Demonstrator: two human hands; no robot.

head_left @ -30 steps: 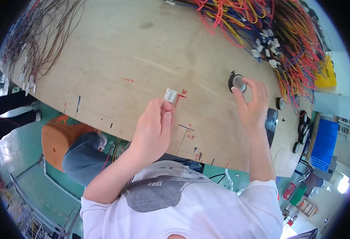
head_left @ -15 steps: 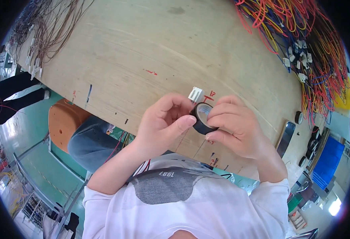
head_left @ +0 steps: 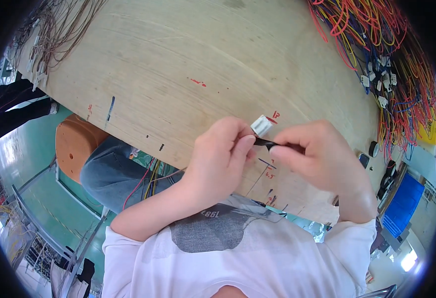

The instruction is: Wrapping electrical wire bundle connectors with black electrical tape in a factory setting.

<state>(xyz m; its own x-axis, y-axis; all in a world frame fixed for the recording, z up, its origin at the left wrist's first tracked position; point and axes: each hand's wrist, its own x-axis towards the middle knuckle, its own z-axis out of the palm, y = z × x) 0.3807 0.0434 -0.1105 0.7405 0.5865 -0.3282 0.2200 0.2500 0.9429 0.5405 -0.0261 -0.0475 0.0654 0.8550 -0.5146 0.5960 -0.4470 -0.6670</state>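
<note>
- The left hand [head_left: 218,161] has its fingers pinched together at the near end of a white plastic connector [head_left: 262,126], which pokes up from the fingertips.
- The right hand [head_left: 322,156], just beside it, pinches black tape [head_left: 263,142] between thumb and fingers; a short dark stretch spans the two hands, and I can't make out what lies inside the curled palm.
- The connector sits above the tabletop [head_left: 153,64], near its close edge, by some red marks [head_left: 275,114].
- Over at the far right lies a heap of red, yellow and blue wires [head_left: 377,35] with white connectors among them; brown wires [head_left: 74,35] spread at the far left.
- An orange stool [head_left: 74,149] stands below the tabletop's left edge, beside the seated person's leg.
</note>
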